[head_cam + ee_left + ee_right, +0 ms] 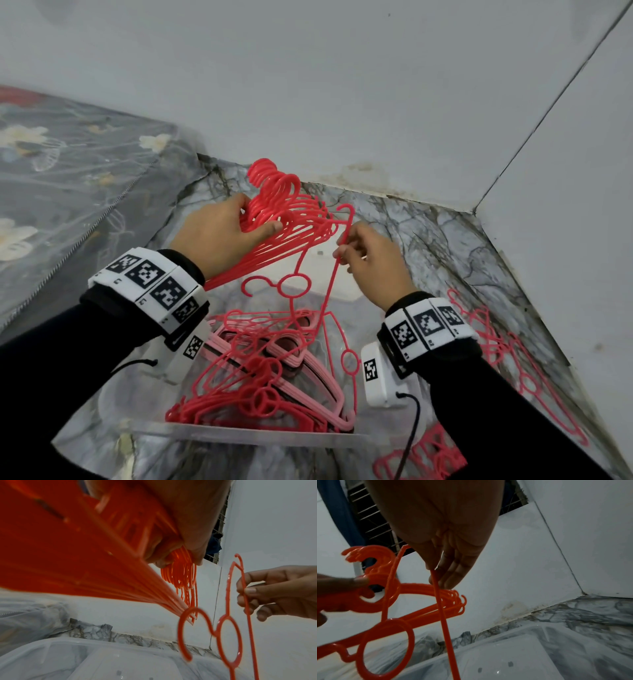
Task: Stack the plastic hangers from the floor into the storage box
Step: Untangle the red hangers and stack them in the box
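Left hand (219, 236) grips a bundle of red hangers (284, 219) at frame centre, above the clear storage box (239, 437); right hand (373, 260) pinches a single hanger (330, 287), likely to add it.

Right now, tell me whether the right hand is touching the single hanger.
Touching. The left wrist view shows the right hand pinching the single hanger by its thin bar.
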